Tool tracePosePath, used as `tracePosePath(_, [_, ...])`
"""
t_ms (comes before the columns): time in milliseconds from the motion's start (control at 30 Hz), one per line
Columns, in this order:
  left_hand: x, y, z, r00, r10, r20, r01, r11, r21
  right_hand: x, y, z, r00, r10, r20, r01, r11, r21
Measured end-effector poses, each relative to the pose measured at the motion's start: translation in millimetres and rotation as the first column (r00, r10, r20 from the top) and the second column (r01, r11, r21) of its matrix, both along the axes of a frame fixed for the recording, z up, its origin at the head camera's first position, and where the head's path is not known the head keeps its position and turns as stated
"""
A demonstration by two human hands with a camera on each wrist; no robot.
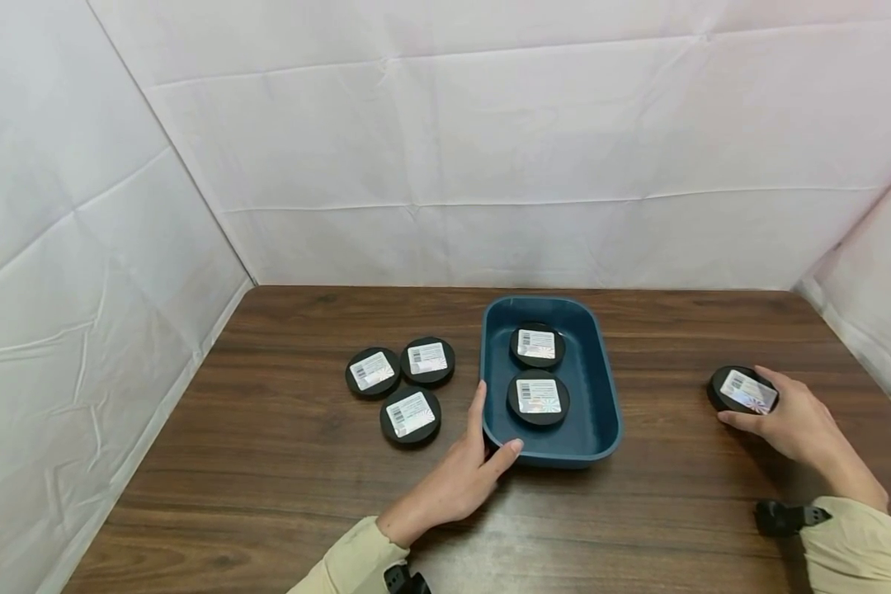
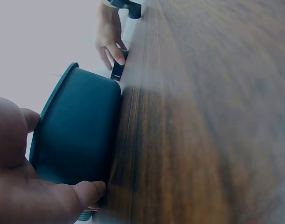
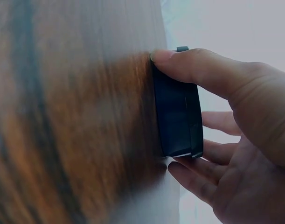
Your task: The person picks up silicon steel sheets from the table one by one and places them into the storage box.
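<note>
On the right of the table my right hand (image 1: 805, 421) grips a flat round black container (image 1: 746, 391) by its sides, thumb opposite fingers. A white barcode label covers its top; the right wrist view shows the container's dark side (image 3: 177, 112) close against the table. My left hand (image 1: 456, 474) holds the near left corner of a blue rectangular tray (image 1: 610, 388), thumb at the front rim and fingers along the left wall. Inside the tray lie two more labelled black containers, one at the back (image 1: 536, 345) and one nearer (image 1: 538, 398).
Left of the tray, three similar black containers (image 1: 372, 373) (image 1: 427, 361) (image 1: 411, 417) sit close together, labels up. The brown wooden table (image 1: 282, 470) ends at white cloth walls (image 1: 445, 165) behind and on both sides.
</note>
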State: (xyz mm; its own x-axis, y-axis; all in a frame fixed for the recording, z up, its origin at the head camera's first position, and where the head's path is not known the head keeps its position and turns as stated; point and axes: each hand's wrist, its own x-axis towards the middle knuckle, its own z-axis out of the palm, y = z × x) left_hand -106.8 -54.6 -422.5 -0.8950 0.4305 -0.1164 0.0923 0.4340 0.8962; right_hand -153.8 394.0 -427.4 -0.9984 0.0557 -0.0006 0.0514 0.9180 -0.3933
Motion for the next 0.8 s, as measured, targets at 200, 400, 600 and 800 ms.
tracePosePath(200, [0.9, -0.4, 0.3, 1.0, 0.005, -0.001, -0.005, 1.0, -0.005, 1.7, -1.5, 2.6, 0.999, -0.018, 0.041, 0.017, 1.0, 0.023])
tracePosePath(400, [1.2, -0.1, 0.9, 1.0, 0.007, -0.026, -0.007, 1.0, -0.009, 2.2, -0.3, 3.1, 0.997, -0.02, 0.07, 0.019, 1.0, 0.023])
tracePosePath(600, [1.2, -0.7, 1.1, 1.0, 0.003, -0.019, -0.003, 1.0, -0.009, 2.4, 1.7, 1.5, 0.997, -0.018, 0.079, 0.016, 0.999, 0.029])
tracePosePath(800, [1.3, -0.4, 0.7, 1.0, 0.006, -0.026, -0.006, 1.0, -0.009, 2.5, 1.0, 2.8, 0.997, -0.023, 0.08, 0.021, 1.0, 0.023])
